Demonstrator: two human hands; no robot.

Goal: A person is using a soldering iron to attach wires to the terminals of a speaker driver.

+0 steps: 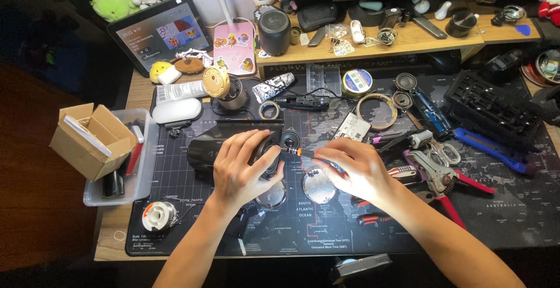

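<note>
Now driving screw: keep screwdriver [303, 155] in line with screw, press lightly, steady speaker [233, 142] so it does not roll. Left hand [242, 168] lies over black speaker body at mat [175, 183] centre, fingers curled round it, palm down. Right hand [356, 171] comes in from right, fingers pinched on screwdriver handle, tip at speaker's end. Two round grilles [318, 187] lie just below hands on worktop.
</note>
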